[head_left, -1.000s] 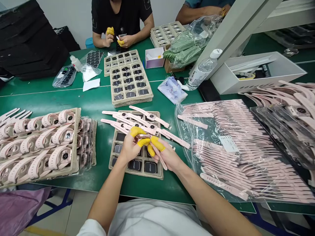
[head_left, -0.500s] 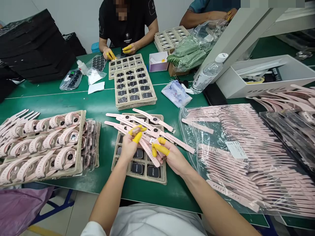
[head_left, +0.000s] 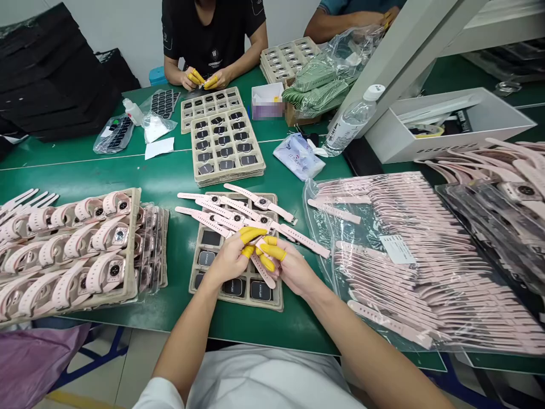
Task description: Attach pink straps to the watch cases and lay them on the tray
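Note:
My left hand and my right hand, both with yellow finger cots, meet over a moulded tray. Their fingers are closed around a smartwatch with a pink strap; one strap end hangs down between the hands, while the case is mostly hidden by the fingers. Just beyond them, several pink-strapped watches lie crosswise on the tray, backs up. Dark watch cases sit in the tray's pockets. To the right of my right hand, rows of pink straps lie on a clear plastic bag.
At left stands a tray stack of pink-strapped watches. Farther back are a tray of dark watch cases, a water bottle, a white box and a slanted post. A co-worker's hands work across the table.
My left hand has moved right to join my right hand, and its fingers have closed on the pink-strapped watch. The whole view has shifted slightly. The co-worker's hands have come together.

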`<state>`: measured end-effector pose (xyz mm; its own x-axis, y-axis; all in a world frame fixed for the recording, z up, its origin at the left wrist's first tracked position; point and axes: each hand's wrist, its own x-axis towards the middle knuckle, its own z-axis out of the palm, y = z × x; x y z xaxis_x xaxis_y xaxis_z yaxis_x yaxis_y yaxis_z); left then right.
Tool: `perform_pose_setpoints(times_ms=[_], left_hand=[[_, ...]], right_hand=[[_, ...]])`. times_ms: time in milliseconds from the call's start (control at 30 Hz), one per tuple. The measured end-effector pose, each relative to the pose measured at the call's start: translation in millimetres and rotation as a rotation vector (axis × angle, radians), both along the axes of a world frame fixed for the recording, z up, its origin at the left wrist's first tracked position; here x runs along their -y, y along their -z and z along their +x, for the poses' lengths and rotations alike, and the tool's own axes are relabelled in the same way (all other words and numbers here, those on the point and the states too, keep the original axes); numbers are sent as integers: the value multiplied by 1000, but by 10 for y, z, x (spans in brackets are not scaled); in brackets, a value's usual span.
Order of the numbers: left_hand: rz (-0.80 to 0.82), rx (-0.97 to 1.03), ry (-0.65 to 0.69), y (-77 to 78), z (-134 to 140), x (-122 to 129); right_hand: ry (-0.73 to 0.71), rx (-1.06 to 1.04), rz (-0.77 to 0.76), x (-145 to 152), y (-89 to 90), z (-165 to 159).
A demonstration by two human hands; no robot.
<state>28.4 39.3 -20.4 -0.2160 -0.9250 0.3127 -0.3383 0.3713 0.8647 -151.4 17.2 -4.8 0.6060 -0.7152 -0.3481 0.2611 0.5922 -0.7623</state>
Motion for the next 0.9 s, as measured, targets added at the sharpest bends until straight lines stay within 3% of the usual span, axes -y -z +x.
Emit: perform_pose_setpoints(times_ms=[367,600,800,900], left_hand=[[-50,111,-54,41,-83,-38],[-51,191,30,-60,-4,-59],[-98,448,5,-98,-2,-67],[-50,373,20,-125,-5,-54]], right_hand=[[29,194,101,-19,-6,51],[44,66,158,1,-53,16],[-2,-35,121,19,-72,-18],[-12,-34,120,16,-73,-9]])
